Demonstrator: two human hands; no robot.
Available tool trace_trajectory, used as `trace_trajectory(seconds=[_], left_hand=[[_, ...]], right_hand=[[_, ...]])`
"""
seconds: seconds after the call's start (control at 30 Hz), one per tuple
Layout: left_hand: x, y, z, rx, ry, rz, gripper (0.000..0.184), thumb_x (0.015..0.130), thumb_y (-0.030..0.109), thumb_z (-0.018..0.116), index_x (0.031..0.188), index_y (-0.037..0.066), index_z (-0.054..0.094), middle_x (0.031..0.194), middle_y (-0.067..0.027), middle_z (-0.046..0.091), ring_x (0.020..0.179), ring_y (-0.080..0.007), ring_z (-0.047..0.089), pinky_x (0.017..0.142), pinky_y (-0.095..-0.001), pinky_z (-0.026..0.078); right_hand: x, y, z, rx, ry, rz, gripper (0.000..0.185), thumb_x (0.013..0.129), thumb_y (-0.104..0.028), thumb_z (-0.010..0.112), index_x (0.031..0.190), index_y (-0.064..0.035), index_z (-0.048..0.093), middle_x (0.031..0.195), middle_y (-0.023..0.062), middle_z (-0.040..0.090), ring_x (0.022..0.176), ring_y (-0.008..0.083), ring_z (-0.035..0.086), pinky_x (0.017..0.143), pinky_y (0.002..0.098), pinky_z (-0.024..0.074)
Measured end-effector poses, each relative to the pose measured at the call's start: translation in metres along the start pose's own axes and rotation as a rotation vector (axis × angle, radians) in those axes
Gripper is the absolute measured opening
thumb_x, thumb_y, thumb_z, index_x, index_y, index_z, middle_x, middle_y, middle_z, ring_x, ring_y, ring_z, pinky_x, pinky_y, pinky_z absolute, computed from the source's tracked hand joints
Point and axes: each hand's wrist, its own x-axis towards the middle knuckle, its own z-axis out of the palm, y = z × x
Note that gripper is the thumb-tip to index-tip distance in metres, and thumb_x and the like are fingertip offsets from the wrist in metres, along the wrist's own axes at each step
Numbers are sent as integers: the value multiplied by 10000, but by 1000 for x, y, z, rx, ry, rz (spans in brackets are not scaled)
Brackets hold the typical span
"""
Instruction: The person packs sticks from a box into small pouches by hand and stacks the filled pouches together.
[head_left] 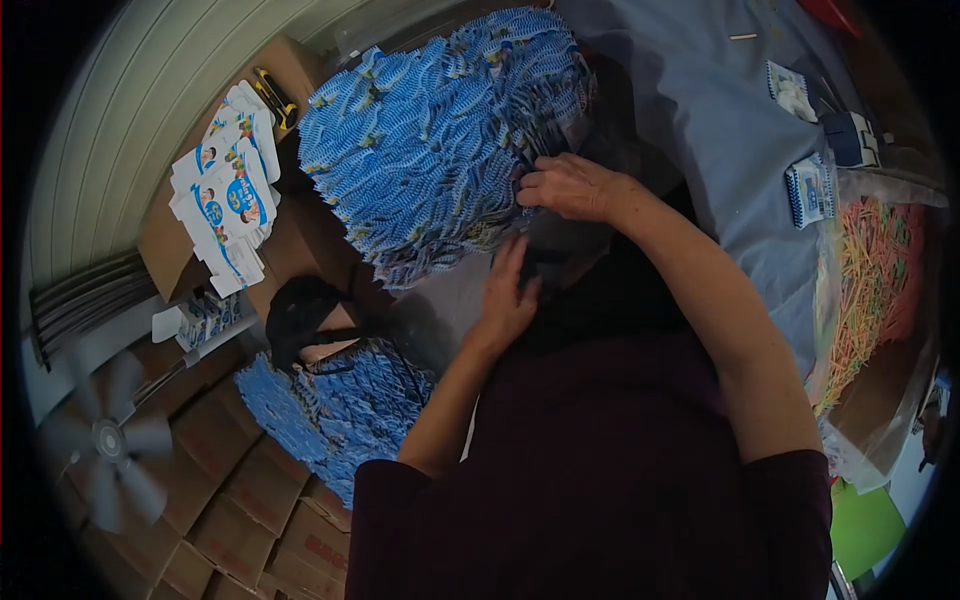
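A big pile of blue-and-white striped packets (445, 140) lies in front of me. At its lower right edge is my right hand (575, 188), with its fingers curled together; what they hold there is too small and dark to make out. Just below the pile, my left hand (510, 300) has its fingers stretched towards the packets' edge and its thumb apart, with nothing visible in it. Dark, shiny plastic (570, 245) lies between and beside the hands.
Flattened printed cartons (225, 195) and a yellow-black cutter (275, 98) rest on cardboard at left. Below are a black item (300, 315), more blue packets (330, 420), brown boxes (225, 430) and a fan (108, 438). Blue cloth (720, 130) and colourful thin strips (870, 280) are at right.
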Motion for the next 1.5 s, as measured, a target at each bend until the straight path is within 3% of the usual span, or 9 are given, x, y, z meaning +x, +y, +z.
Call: trace_trajectory(seconds=[0.17,0.3,0.6,0.77,0.9,0.97,1.2,1.4,1.5], left_hand=[[32,-9,-9,109,177,56,711,817,24,643,1457,-23,338,1425,-253,448,1335,-388,433,1107,-402,346],[39,-10,-19,134,93,4,754,798,-3,604,1472,-44,268,1403,-294,431,1327,-434,410,1115,-437,336],[51,-6,0,242,248,42,823,722,116,799,1411,-30,374,1260,-263,566,1172,-415,560,985,-430,461],[66,-12,13,241,390,-59,664,730,136,822,1288,16,483,1061,-202,673,945,-338,681,771,-382,528],[71,-15,12,250,361,-167,614,755,148,807,1277,40,503,951,-174,691,893,-343,685,749,-376,523],[71,-10,10,281,442,-26,481,787,159,782,1199,33,570,919,-178,687,857,-367,677,728,-383,516],[71,-4,3,359,427,114,355,824,160,714,1145,43,620,974,-220,669,868,-387,662,733,-431,522],[51,18,-8,396,309,-38,329,822,103,685,1124,-8,619,1014,-229,651,887,-419,645,767,-443,521],[42,21,-11,381,493,298,328,791,35,704,1110,-6,635,1090,-204,627,888,-394,638,749,-436,529]], right_hand=[[-1,-4,4,-36,77,-112,287,768,-73,618,1042,-155,638,1062,-15,615,943,220,581,811,356,527],[8,-12,12,7,84,-101,348,746,-82,643,1083,-166,635,1099,-28,607,967,211,578,815,354,524],[14,20,15,-70,136,-264,383,782,-109,615,1157,-186,593,1149,-44,589,971,199,587,773,344,527],[10,15,25,-200,247,-279,198,831,-154,580,1023,-196,564,1013,-42,565,923,182,580,745,325,488],[7,8,25,-223,185,-212,235,799,-173,633,1019,-195,554,1051,-22,537,972,186,561,789,330,457],[4,5,11,-114,189,-181,363,734,-170,697,1066,-188,552,1155,20,495,1045,207,527,857,361,426],[2,0,3,28,216,-15,589,617,-101,756,1163,-153,542,1239,98,442,1127,271,477,944,401,380],[6,1,3,74,128,-65,689,562,-101,792,1201,-145,537,1248,116,438,1166,300,451,961,404,376],[8,3,6,65,166,-74,730,551,-106,801,1226,-141,526,1243,123,440,1163,305,452,971,404,374]])
